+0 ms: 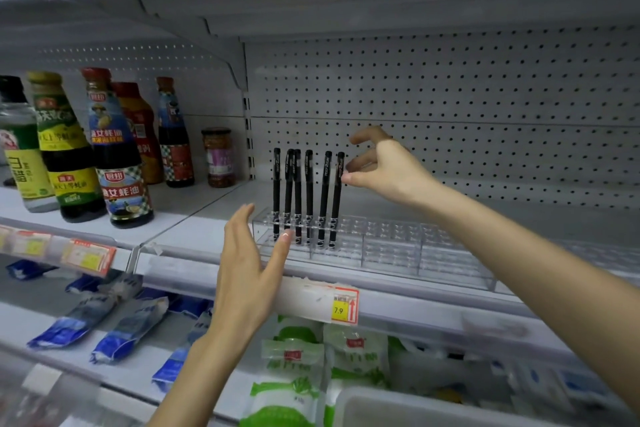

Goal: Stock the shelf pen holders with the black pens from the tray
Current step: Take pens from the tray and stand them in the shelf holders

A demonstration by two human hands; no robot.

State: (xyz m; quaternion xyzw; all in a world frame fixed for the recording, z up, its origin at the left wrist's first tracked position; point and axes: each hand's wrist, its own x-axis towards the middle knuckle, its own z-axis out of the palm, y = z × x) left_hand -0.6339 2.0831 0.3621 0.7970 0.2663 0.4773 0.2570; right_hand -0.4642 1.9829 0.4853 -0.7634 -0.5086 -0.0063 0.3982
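Head view: one shelf bay, seen from in front and slightly above.
Black pens (309, 191): six, all capped and upright. They stand in a row, and two of them are nearly touching.
Pen holder (391, 246): one clear acrylic rack split into several sections, on the shelf (207, 218) in front of the pegboard (450, 97).
Holder contents: the six pens fill its left end. The sections to the right hold nothing.
Sauce bottles (121, 166): five, grouped at the left of the same shelf.
Jar (219, 158): one, behind the bottles, near the upright post.
Price tag (344, 306): one red and yellow tag reading 7.9, on the shelf rail below the holder.
Pale bin (398, 402): only its rim shows at the bottom edge, and its contents are out of view.
Left hand (247, 274): raised, fingers straight and together, holding nothing. Its thumb tip overlaps the holder's front left corner.
Right hand (388, 170): reaches in from the right with the wrist high. Thumb and forefinger are slightly apart, their tips just beside the cap of the rightmost pen (336, 204). Whether they touch it I cannot tell. The other fingers are arched above.
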